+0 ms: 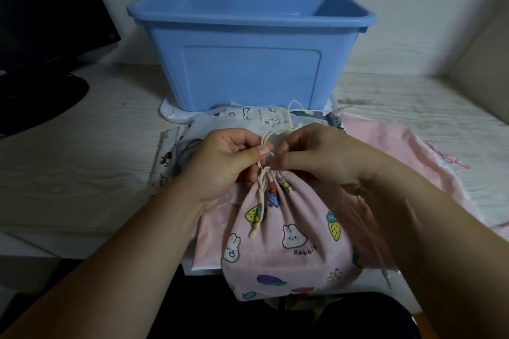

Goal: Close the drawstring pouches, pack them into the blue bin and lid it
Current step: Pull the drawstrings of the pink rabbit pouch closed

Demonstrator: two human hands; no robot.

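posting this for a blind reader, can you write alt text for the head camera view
A left hand and a right hand pinch the cream cord at the gathered neck of a pink rabbit-print pouch at the near table edge. More flat pouches lie behind it, in front of an open blue bin.

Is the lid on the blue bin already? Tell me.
No: the blue bin stands open, inner walls showing, while the left hand and right hand pinch the cord of the pink pouch.
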